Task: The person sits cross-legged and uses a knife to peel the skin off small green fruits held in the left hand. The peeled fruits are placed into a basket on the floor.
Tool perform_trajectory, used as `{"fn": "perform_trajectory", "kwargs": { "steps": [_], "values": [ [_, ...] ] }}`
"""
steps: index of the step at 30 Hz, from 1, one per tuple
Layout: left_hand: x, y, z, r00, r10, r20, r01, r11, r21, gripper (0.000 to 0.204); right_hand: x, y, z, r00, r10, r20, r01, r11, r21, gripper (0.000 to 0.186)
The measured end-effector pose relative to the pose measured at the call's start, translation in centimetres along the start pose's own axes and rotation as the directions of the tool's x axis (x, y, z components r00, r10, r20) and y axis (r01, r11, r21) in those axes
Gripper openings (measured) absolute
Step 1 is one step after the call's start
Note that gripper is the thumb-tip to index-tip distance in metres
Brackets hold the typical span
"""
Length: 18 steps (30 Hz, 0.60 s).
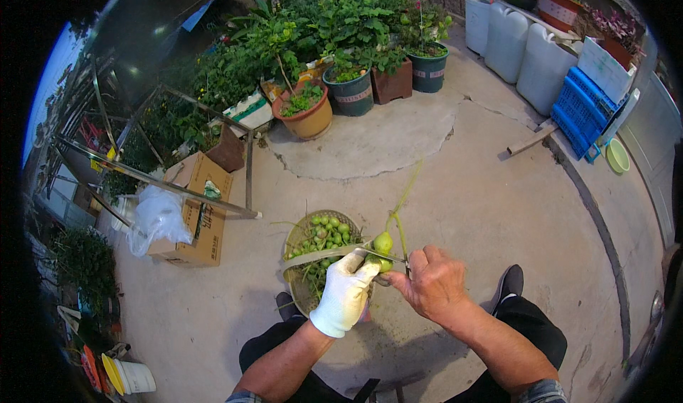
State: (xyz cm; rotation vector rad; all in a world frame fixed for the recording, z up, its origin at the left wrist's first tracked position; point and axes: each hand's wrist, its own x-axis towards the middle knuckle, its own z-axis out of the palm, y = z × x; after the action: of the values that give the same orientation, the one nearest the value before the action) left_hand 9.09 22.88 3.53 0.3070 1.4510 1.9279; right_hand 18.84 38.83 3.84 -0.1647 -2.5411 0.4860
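Note:
My left hand (343, 294), in a white glove, is closed round green, rounded fruit just right of a basket. One pale green fruit (383, 243) stands out above the fingertips, with a long thin stem (400, 214) rising from it. A narrow metal blade (384, 254) crosses in front of the fruit. My bare right hand (433, 280) is closed at the blade's right end; whether the tool is a knife or scissors I cannot tell. Under and left of the glove, the woven basket (290, 289) with a flat arched handle (313, 257) holds many small green fruits (329, 232) and stems.
Potted plants, including an orange pot (307, 120), line the far side. A cardboard box (208, 226) with a plastic bag (160, 216) sits left beside a metal frame (160, 182). White jugs (546, 72) and a blue crate (580, 111) stand far right. My shoes (511, 280) rest on the concrete.

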Motion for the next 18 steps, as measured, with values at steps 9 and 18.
{"fn": "perform_trajectory", "kwargs": {
  "steps": [9,18],
  "values": [
    [-0.2,0.3,0.9,0.997,0.062,-0.054,-0.057,0.994,0.090,0.038,0.0,-0.1,-0.4,0.997,0.032,0.066,-0.032,0.999,0.007,0.047],
    [-0.4,1.1,1.2,0.994,0.089,-0.070,-0.076,0.983,0.170,0.031,0.0,0.3,-0.4,0.999,-0.022,-0.027,0.021,0.999,-0.033,0.050]
  ]
}}
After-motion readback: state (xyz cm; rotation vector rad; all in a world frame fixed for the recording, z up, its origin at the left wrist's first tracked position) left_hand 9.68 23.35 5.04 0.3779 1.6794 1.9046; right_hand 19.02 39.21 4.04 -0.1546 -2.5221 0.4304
